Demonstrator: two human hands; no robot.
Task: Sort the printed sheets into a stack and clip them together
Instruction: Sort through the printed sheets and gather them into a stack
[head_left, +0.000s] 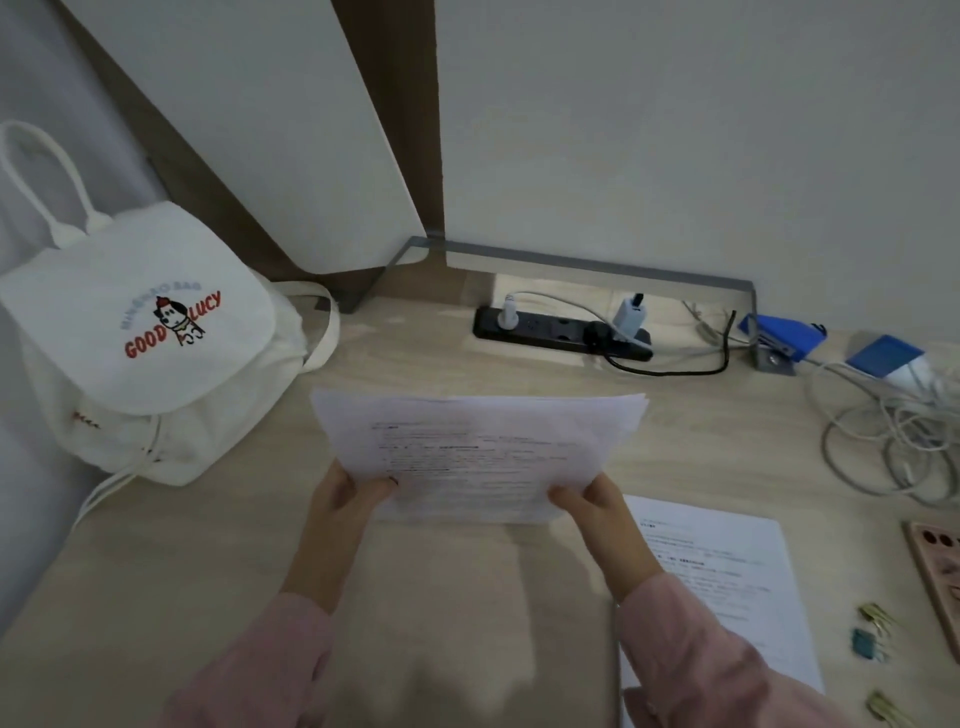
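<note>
A stack of printed sheets (478, 452) is held up above the bench (467, 597) by both hands, tilted so that the printed face is turned toward the camera. The left hand (345, 496) is closed on the lower left corner of the stack, with the thumb laid across the front of the paper. The right hand (587, 501) is closed on the lower right corner in the same manner. Pink sleeves (270, 670) are seen on both forearms. The top edges of the sheets are slightly fanned and not yet flush.

One more printed sheet (727, 587) is left lying flat on the bench to the right, partly covered by the right forearm. Near the right edge of the bench, small clips are seen: a gold one (877, 616), a green one (866, 643) just below it, and another gold one (885, 707) nearer the camera. They lie apart from the loose sheet.

A white canvas backpack (150, 338) printed with "GOOD LUCY" is stood at the left of the bench, against the wall. At the back, a black power strip (561, 332) with plugs in it is set in a recess, and a tangle of white cables (893, 441) is spread at the right. A blue object (784, 335) is seen beside the strip; what it is cannot be told.
</note>
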